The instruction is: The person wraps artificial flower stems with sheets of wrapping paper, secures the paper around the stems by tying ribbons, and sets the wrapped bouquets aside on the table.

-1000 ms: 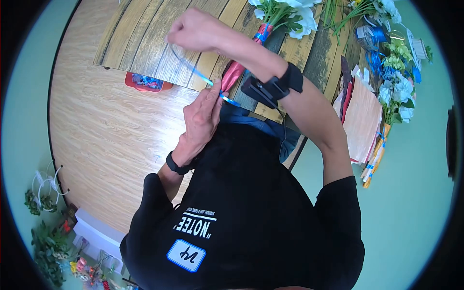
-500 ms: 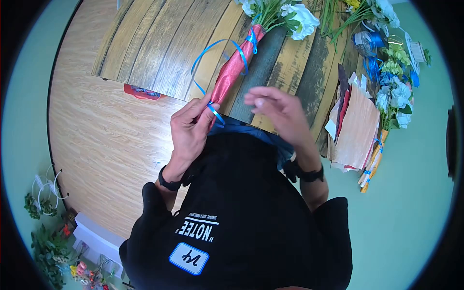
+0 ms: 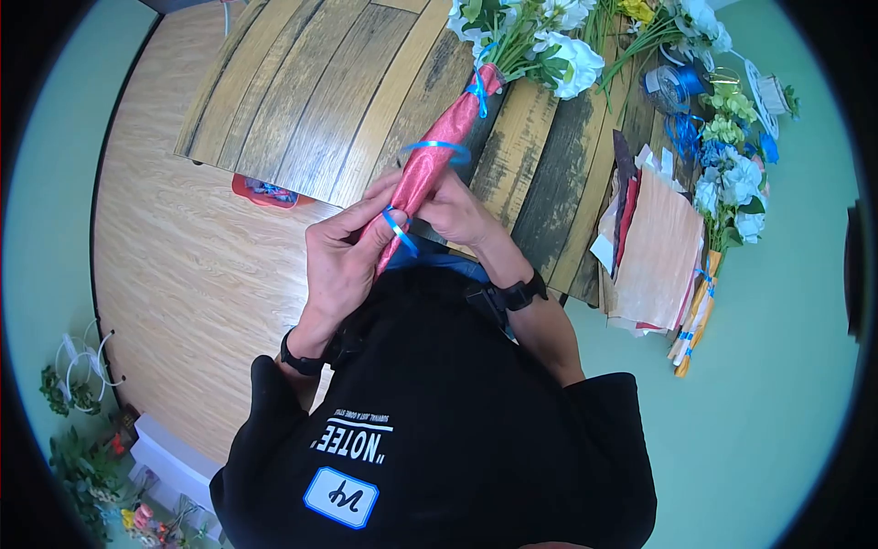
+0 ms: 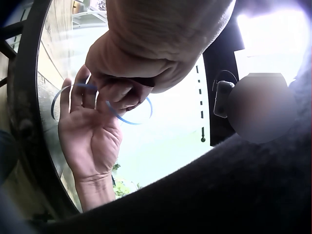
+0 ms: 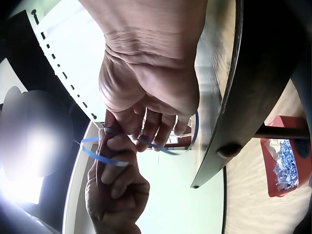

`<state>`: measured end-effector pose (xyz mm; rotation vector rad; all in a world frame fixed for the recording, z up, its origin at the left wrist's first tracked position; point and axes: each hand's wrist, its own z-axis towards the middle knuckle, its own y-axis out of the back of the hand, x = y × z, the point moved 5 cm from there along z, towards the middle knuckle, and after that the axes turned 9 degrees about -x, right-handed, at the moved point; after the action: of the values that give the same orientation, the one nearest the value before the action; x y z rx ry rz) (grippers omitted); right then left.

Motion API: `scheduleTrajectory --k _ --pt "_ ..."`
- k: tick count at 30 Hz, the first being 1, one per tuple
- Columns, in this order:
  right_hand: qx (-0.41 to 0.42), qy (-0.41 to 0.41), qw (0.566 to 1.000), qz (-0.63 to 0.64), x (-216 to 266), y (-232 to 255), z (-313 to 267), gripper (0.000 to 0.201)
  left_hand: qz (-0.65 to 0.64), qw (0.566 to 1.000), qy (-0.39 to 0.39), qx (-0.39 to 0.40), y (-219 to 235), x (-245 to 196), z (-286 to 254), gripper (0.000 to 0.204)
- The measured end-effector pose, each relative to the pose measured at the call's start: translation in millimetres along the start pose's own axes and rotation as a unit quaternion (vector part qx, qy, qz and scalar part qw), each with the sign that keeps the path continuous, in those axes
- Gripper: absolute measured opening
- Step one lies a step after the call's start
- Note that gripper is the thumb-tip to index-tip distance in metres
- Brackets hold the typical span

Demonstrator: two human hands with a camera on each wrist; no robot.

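Note:
A bouquet of white flowers (image 3: 572, 64) has its stems in a shiny red wrap (image 3: 445, 133), tilted over the table's near edge. My left hand (image 3: 340, 252) grips the wrap's lower end, its thumb beside a turn of blue ribbon (image 3: 400, 233). More ribbon curls across the wrap higher up. From the right, my right hand (image 3: 460, 215) reaches behind the wrap, which hides part of its fingers. In the left wrist view those fingers (image 4: 77, 100) are extended with the palm bare, and the ribbon (image 4: 57, 95) loops past them. Both hands come close together in the right wrist view.
Wrapping sheets (image 3: 654, 242) are stacked at the table's right edge. Beside them lies another flower bundle with yellow-wrapped stems (image 3: 700, 311). Ribbon spools (image 3: 672, 87) and loose flowers stand farther back. A red bin (image 3: 261, 192) of scraps sits on the floor by the table (image 3: 338, 82).
My right hand has come down from the far left over the table, swung right, then moved in behind the wrap. The left hand keeps its grip while the ribbon's loop has shifted.

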<state>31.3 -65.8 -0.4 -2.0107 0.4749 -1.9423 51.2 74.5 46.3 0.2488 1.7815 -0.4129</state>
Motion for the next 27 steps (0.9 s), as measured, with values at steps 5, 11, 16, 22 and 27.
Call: scheduleTrajectory --k 5,11,16,22,27 --pt "-0.032 -0.085 0.992 -0.093 -8.1 11.9 -9.2 0.019 0.022 1.0 0.017 0.003 7.4 -1.3 1.6 0.038" --pt "-0.062 -0.138 0.986 -0.073 -2.4 17.4 -26.5 0.024 0.031 0.999 0.037 -0.014 24.6 10.3 10.6 0.037" --pt "-0.101 -0.18 0.967 -0.147 12.2 29.6 -56.6 0.023 0.004 0.999 0.032 -0.029 31.1 17.1 18.6 0.037" --pt "-0.117 -0.129 0.974 -0.144 6.9 26.9 -60.4 0.026 -0.006 0.998 0.054 -0.008 36.6 31.3 25.2 0.037" --pt "-0.011 -0.19 0.942 -0.276 8.2 28.3 -62.2 0.027 -0.018 0.998 0.062 0.0 41.9 38.3 28.7 0.036"
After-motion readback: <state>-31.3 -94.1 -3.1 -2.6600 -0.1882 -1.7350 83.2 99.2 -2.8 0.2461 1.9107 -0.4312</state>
